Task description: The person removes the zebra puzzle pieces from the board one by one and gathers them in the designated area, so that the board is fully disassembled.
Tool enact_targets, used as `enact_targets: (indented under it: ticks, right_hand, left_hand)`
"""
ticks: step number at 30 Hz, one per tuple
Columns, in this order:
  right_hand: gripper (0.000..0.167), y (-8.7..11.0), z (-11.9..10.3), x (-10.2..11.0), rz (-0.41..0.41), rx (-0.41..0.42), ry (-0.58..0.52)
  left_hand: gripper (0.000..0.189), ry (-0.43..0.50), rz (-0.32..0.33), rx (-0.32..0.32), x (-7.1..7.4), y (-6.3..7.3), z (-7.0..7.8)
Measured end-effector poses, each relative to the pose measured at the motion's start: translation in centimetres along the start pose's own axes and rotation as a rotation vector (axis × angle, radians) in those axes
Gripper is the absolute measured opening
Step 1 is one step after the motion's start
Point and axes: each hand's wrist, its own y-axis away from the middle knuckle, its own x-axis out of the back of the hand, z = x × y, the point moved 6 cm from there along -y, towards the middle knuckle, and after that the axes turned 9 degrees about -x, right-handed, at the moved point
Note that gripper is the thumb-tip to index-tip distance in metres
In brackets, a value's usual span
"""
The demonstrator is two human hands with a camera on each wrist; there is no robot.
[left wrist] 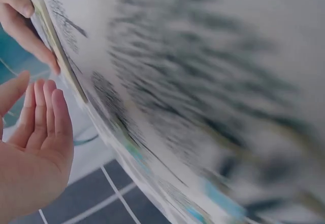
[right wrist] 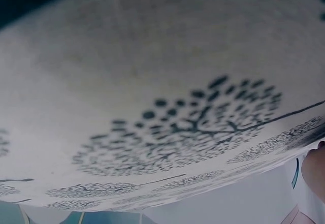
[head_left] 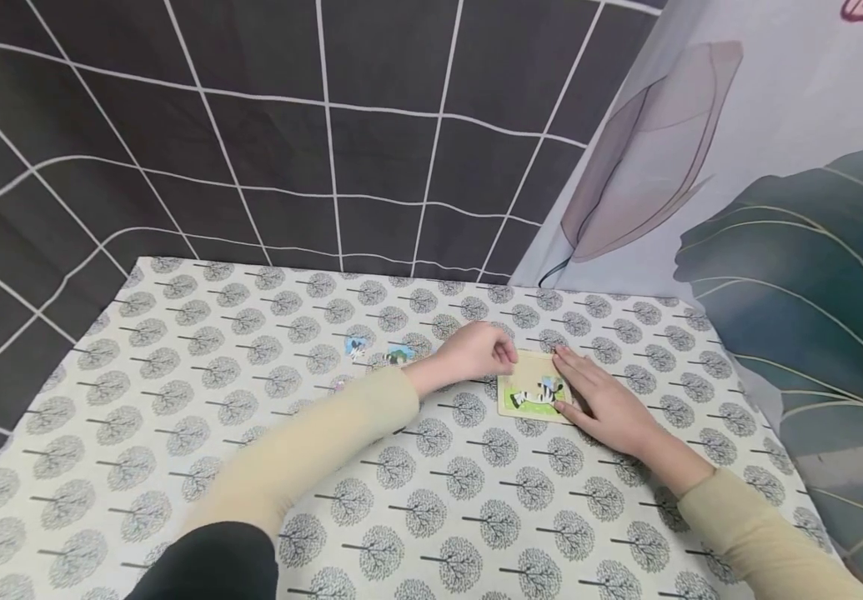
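Observation:
A shallow wooden puzzle board (head_left: 508, 403) lies on the cloth, with a zebra picture (head_left: 532, 397) filling its lower part and bare wood above. My right hand (head_left: 611, 412) rests on its right side, fingers extended to the far edge and thumb over the picture. At the board's upper left corner is my left hand (head_left: 476, 352), its fingers loosely bent. The left wrist view shows that left hand (left wrist: 43, 132) with thumb apart from the fingers and nothing between them. Only a sliver of the right hand (right wrist: 315, 170) appears in the right wrist view.
Left of the board lie a blue puzzle piece (head_left: 356, 347) and a blue-green piece (head_left: 399, 354); a small pinkish piece (head_left: 338, 384) is partly behind the left sleeve. A tree-print cloth (head_left: 431, 508) covers the table. Behind hangs a dark grid curtain (head_left: 378, 150), with a leaf-print curtain (head_left: 799, 292) at right.

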Motion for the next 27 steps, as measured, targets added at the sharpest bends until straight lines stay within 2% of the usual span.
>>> enact_targets:
  ticks: [4, 8, 14, 20, 27]
  right_hand:
    - [0.077, -0.1, 0.1, -0.1, 0.003, 0.009, 0.001]
    - [0.077, -0.1, 0.1, -0.2, 0.011, 0.017, -0.005]
    - [0.078, 0.0, 0.0, -0.1, 0.020, 0.021, -0.005]
    - [0.079, -0.1, 0.0, -0.1, 0.016, 0.024, -0.009]
    - [0.078, -0.1, 0.2, -0.3, 0.013, 0.023, -0.009]
  left_hand:
    - [0.017, -0.033, -0.032, -0.013, -1.3, -1.5, 0.9]
    - [0.023, -0.082, -0.076, 0.000, -2.6, -2.4, 1.4]
    - [0.028, -0.186, -0.112, -0.023, -3.5, -3.3, 2.2]
    - [0.034, -0.258, -0.144, -0.047, -4.3, -3.6, 2.1]
    - [0.033, -0.379, -0.164, -0.159, -4.9, -3.5, 2.4]
